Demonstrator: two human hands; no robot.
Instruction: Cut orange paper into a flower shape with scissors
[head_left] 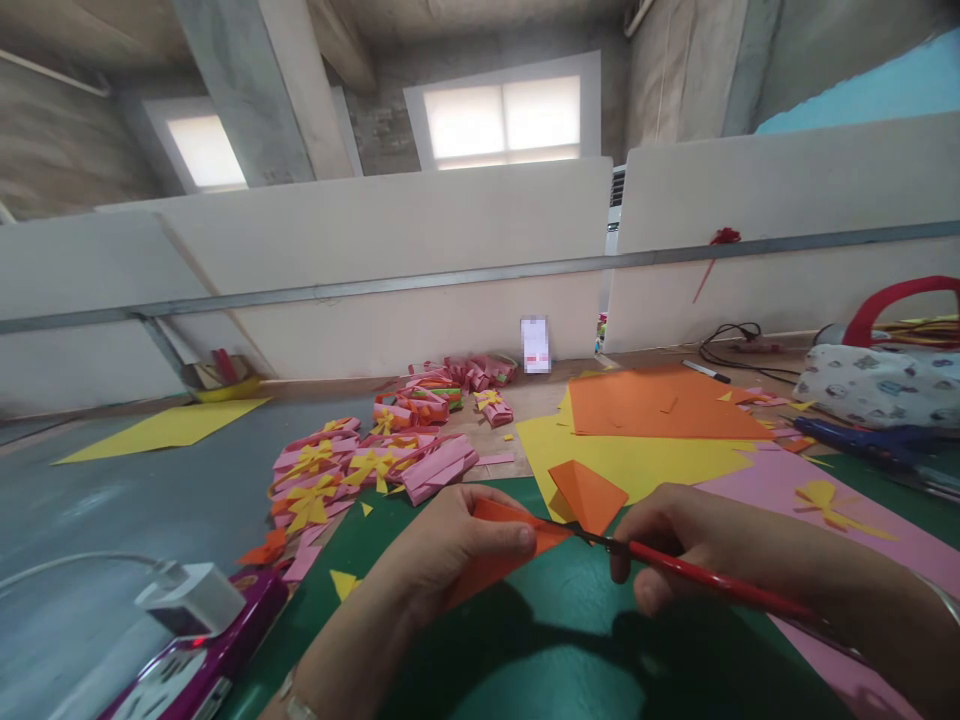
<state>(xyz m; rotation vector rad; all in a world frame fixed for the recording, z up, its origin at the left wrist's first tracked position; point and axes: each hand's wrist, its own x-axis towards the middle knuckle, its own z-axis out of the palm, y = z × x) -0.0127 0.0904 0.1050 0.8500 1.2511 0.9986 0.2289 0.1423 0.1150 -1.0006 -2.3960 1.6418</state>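
Observation:
My left hand [469,545] pinches a folded piece of orange paper [495,570] between thumb and fingers, above the green mat [555,650]. My right hand [675,545] is closed around a slim red-handled tool [705,575] with a narrow dark metal tip. That tip touches or overlaps the right end of the folded paper; its exact kind is not clear. Just beyond the tip stands another folded orange piece [589,490]. Left of my hands lie pink paper bundles [442,465] with yellow paper bows [311,500].
Orange sheets [660,400] lie over yellow paper [630,465], beside pink paper [780,490]. Blue-handled scissors [870,435] and a patterned bag [877,385] are at right. A purple power strip [202,660] with a white charger [191,600] sits front left. A phone [535,345] leans against the wall.

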